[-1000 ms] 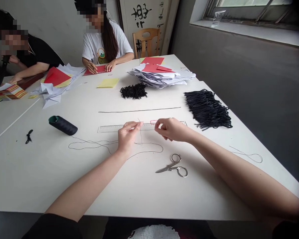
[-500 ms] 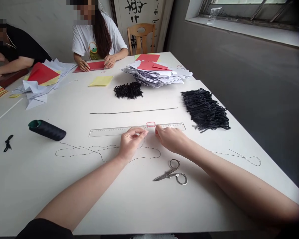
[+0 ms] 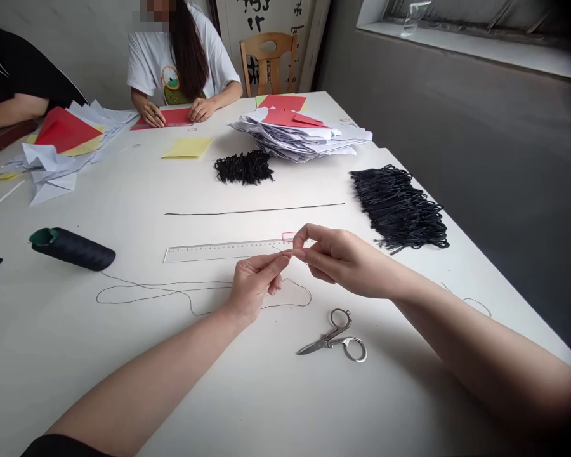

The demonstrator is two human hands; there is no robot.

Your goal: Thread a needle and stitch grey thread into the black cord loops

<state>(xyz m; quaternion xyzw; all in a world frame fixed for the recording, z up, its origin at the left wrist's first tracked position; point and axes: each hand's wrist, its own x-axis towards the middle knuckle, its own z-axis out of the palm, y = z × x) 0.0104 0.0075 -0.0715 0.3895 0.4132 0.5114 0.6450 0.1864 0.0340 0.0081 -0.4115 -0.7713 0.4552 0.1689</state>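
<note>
Where the two hands meet above the white tabletop (image 3: 276,393), the left hand (image 3: 254,289) pinches a thin black thread (image 3: 280,254) between thumb and forefinger, its other fingers curled loosely. The right hand (image 3: 342,257) reaches in from 3 o'clock, with its thumb and forefinger arched and their tips touching or just beside the left fingertips; whether it also holds the thread cannot be told. From the pinch, the slack thread falls toward 7 o'clock, passing behind the left hand into a long loose loop (image 3: 209,284) that lies on the tabletop. A small pink clip (image 3: 288,236) sits at 12 o'clock, just beyond the fingertips and nearer the right forefinger than the left, at the right end of a clear ruler (image 3: 223,251), whose long axis runs from 9 to 3 o'clock. Beyond them, a straight black cord (image 3: 254,209) lies parallel to the ruler. Steel scissors (image 3: 333,337) lie at 5 o'clock, a black thread spool (image 3: 71,249) at 9 o'clock, and a bundle of black loops (image 3: 397,208) at 2 o'clock.
</note>
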